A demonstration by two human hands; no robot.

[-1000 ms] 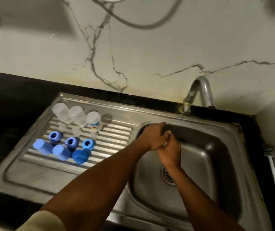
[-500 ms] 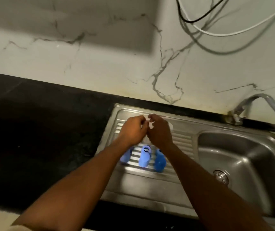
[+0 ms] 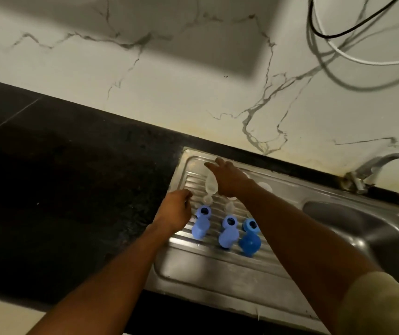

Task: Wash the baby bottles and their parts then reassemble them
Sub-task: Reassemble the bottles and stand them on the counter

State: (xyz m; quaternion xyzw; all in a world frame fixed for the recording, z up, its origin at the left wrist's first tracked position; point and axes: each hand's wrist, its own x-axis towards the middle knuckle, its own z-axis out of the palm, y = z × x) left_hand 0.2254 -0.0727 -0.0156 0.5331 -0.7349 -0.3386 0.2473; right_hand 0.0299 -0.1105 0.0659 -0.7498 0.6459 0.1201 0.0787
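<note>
On the drainboard [image 3: 217, 274] I count three blue rings [image 3: 230, 221] and three blue caps [image 3: 227, 236], in two rows. My right hand [image 3: 229, 181] stretches straight fingers over one clear bottle [image 3: 211, 184]. The left hand [image 3: 175, 212] curls nearby. I cannot tell if either grips anything.

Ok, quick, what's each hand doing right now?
Left hand: fingers curled; whether it holds anything cannot be told.
Right hand: open, fingers straight, by the clear plastic bottle.
</note>
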